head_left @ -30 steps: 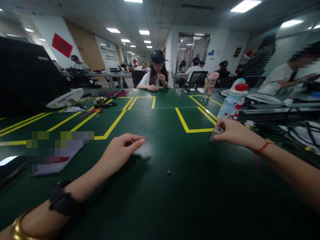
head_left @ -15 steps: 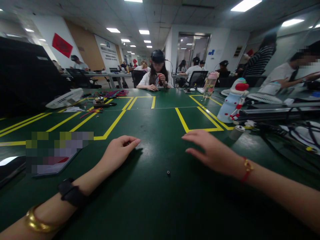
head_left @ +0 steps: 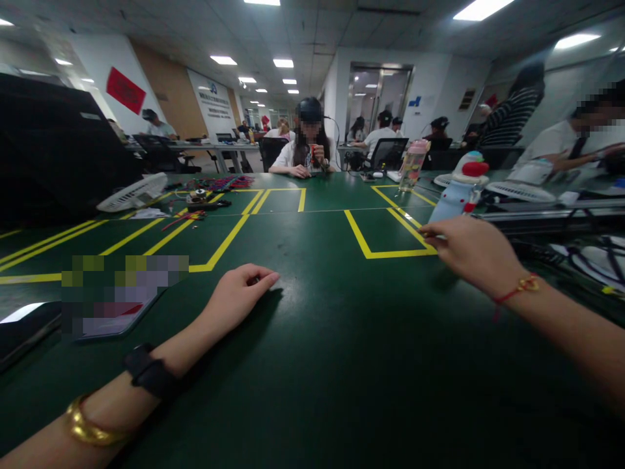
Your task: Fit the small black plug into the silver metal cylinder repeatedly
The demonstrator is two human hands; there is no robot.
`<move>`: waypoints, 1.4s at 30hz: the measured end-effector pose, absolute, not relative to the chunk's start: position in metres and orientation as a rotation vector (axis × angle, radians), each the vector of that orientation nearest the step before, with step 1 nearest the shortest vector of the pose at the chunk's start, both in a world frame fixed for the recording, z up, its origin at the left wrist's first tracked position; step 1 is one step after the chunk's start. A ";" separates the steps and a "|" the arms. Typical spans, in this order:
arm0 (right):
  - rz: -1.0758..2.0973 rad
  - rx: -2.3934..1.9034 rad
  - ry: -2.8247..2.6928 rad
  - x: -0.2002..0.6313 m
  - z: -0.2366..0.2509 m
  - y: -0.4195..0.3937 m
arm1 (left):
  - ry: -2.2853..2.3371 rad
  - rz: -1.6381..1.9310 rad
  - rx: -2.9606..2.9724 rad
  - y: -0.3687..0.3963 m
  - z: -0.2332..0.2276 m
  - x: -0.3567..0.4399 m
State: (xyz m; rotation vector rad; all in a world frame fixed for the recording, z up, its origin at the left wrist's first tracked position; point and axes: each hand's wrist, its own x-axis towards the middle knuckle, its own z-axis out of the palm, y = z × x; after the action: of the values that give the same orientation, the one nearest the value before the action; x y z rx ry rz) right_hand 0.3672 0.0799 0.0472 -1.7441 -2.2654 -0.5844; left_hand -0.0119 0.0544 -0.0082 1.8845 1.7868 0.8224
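My left hand (head_left: 241, 293) rests on the green table (head_left: 312, 365), fingers curled and thumb tip against the index finger. Whatever those fingers hold, if anything, is hidden. My right hand (head_left: 471, 254) hovers over the right side, in front of a light-blue bottle (head_left: 446, 200) with a red and white figure on top. Its thumb and fingers are pinched together, with a tiny dark bit (head_left: 426, 232) just showing at the tips. This appears to be the small ring-shaped metal part seen earlier on the table.
Yellow tape (head_left: 400, 255) marks areas on the table. On the left lie a phone (head_left: 29, 329), a partly blurred flat package (head_left: 127, 312) and a white fan (head_left: 131, 193). A pink-lidded bottle (head_left: 413, 168) and cables (head_left: 581, 264) are at right. A person (head_left: 300, 153) sits opposite.
My right hand has moved right and away from me, and its fingers have closed. The small ring-shaped part is gone from the table. The metal can is now hidden. My left hand barely moved.
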 end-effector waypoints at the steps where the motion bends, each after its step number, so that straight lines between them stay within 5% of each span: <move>1: -0.624 -1.914 -2.185 0.385 0.052 0.087 | 1.792 0.822 1.886 0.055 -0.008 -0.012; 5: -0.433 -2.238 -2.081 0.437 0.059 0.104 | 1.796 0.806 1.882 0.055 -0.009 -0.012; 42: 0.004 -2.243 -2.242 0.467 0.053 0.118 | 1.766 0.794 1.910 0.055 -0.010 -0.014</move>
State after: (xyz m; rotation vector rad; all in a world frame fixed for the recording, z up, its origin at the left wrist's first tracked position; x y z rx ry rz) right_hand 0.4669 0.1184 0.0527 -2.2426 -2.2419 0.0035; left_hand -0.0140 0.0552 -0.0103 1.9101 1.7658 0.7944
